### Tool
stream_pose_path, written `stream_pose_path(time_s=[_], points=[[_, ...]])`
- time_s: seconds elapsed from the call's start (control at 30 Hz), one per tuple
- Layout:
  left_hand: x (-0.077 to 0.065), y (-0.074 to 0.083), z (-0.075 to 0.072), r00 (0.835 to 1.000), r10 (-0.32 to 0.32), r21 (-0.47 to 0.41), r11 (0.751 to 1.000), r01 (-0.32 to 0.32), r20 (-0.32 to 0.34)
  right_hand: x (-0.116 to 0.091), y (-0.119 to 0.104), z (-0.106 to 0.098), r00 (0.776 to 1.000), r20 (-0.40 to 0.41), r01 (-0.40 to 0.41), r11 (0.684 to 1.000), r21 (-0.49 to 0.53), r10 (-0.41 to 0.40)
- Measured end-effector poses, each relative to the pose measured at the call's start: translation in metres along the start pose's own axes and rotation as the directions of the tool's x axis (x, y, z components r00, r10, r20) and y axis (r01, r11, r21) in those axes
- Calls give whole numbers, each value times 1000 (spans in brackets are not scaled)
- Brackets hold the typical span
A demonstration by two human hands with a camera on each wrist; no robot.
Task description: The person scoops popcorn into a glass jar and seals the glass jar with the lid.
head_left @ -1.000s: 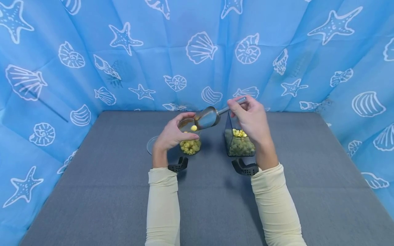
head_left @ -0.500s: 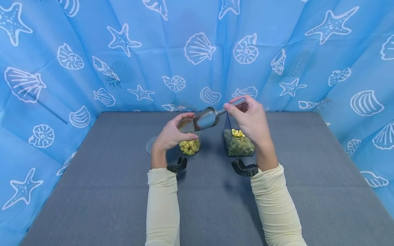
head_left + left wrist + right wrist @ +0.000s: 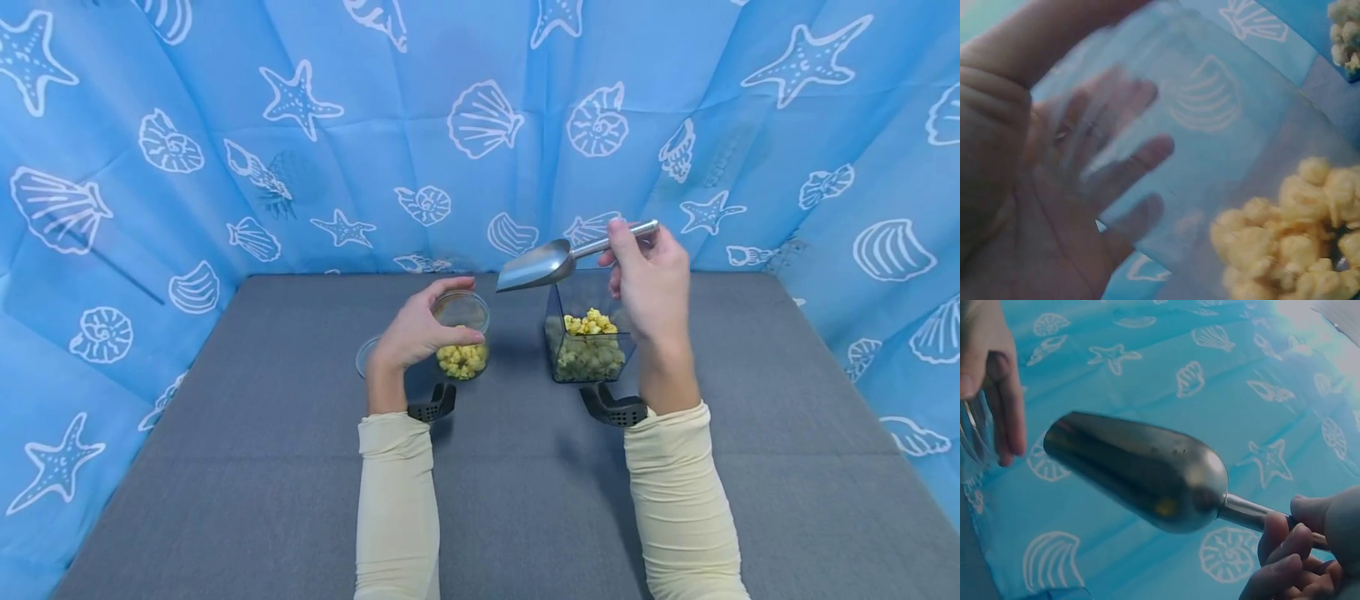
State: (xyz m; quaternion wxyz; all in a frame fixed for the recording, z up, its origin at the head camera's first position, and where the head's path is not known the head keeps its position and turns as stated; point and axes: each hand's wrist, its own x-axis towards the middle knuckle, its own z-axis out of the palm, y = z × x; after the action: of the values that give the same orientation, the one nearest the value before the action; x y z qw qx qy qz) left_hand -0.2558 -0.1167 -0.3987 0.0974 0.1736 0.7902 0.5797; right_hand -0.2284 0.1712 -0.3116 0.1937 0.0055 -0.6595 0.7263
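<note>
A clear round jar stands upright on the table, its lower part filled with yellow popcorn. My left hand grips the jar's upper part, thumb in front and fingers curled behind; the left wrist view shows those fingers through the clear wall. With my right hand I hold a metal scoop by its handle, raised above the table between jar and box. The scoop bowl looks empty and tilts down to the left. Beneath it stands a clear square box with more popcorn.
A clear round lid lies on the grey table, left of the jar and partly behind my left hand. A blue curtain with white shells and starfish hangs behind the table and along both sides.
The scoop was at the jar's mouth with a yellow piece dropping from it a second ago. My right hand has since drawn it right and up, over toward the box. The left hand stays put.
</note>
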Motion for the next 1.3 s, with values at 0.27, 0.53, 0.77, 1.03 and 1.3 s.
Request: stream_pose_path(time_s=[0.27, 0.53, 0.77, 1.03, 1.3], points=[[-6, 23, 3, 998, -36, 205, 978, 47, -58, 7, -2, -19, 991, -132, 7, 992, 124, 10], [-5, 45, 17, 979, 104, 203, 977, -68, -173, 11, -5, -26, 982, -189, 39, 987, 155, -9], [3, 58, 38, 933, 267, 138, 961, -240, -242, 13, -7, -31, 977, -211, 55, 988, 147, -23], [16, 60, 63, 944, 276, 124, 958, -257, -181, 13, -5, -43, 974, -217, 77, 997, 21, -71], [22, 61, 81, 967, 232, 110, 969, -221, -105, 13, -2, -48, 983, -150, 76, 981, -179, -104]])
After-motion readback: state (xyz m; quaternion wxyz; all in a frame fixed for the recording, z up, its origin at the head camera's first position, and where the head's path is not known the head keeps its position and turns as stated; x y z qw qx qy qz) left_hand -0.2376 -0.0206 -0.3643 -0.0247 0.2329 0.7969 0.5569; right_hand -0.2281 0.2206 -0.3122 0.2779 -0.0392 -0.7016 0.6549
